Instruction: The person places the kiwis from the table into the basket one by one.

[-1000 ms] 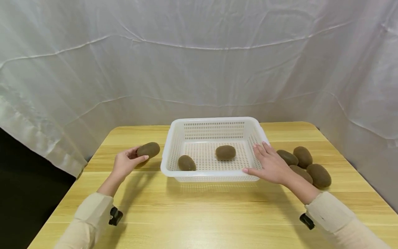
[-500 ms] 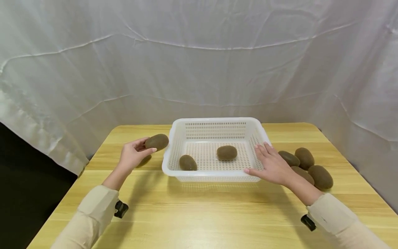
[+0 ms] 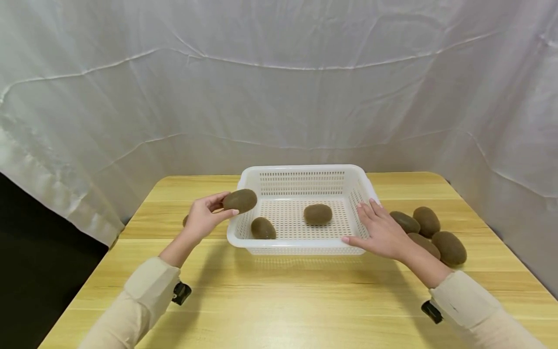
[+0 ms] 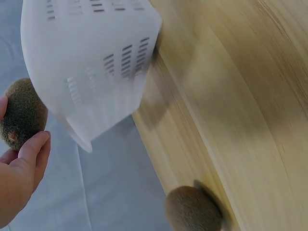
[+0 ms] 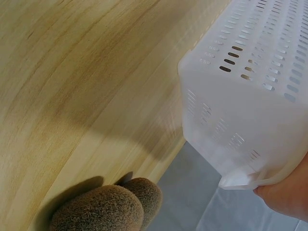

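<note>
In the head view my left hand (image 3: 204, 220) pinches a brown, fuzzy kiwi (image 3: 241, 200) between thumb and fingers. It holds the fruit up at the left rim of a white perforated plastic basket (image 3: 301, 243). The left wrist view also shows this kiwi (image 4: 25, 113) beside the basket's rim. My right hand (image 3: 383, 233) rests on the basket's right side with fingers straight, its thumb along the front rim. Inside the basket lie one kiwi (image 3: 317, 214) near the middle and another kiwi (image 3: 263, 228) at the front left.
Several kiwis (image 3: 449, 247) lie grouped on the wooden table (image 3: 296, 300) right of the basket, by my right forearm. Another kiwi (image 4: 192, 209) lies on the table to the left, mostly hidden behind my left hand in the head view. A pale curtain (image 3: 279, 111) hangs behind.
My left hand has lifted the kiwi off the left part of the table and carried it rightward to the basket's left rim. The right hand keeps its place on the basket.
</note>
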`<state>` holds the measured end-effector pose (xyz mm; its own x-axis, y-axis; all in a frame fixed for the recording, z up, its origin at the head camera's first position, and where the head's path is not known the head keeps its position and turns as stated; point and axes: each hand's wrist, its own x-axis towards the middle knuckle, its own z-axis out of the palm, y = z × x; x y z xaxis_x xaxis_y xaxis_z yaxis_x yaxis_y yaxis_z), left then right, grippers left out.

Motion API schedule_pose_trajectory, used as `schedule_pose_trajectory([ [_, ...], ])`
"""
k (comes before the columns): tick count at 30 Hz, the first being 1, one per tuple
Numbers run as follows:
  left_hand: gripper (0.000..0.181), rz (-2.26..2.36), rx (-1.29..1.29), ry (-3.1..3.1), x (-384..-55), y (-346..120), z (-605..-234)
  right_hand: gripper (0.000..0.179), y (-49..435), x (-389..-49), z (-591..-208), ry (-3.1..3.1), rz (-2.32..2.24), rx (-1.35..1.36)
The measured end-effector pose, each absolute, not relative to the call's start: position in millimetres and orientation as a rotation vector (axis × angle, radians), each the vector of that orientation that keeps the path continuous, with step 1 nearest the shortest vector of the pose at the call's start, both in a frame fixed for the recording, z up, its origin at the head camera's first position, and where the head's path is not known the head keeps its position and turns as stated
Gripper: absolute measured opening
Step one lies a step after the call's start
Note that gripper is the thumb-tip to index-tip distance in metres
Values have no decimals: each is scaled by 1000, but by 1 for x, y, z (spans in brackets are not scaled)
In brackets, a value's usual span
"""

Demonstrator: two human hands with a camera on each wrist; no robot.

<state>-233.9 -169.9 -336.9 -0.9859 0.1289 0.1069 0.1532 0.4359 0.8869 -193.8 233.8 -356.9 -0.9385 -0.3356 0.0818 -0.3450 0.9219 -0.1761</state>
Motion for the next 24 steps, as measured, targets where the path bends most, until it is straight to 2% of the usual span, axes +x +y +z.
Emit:
schedule_pose_trajectory([
  [20, 52, -1630, -502, -2693, -240, -118, -348, 96, 233, -193, -357, -3045, 265, 527],
  [24, 51, -1546, -633, -2745, -241, -107, -351, 96, 233, -193, -356, -3047, 257, 530],
])
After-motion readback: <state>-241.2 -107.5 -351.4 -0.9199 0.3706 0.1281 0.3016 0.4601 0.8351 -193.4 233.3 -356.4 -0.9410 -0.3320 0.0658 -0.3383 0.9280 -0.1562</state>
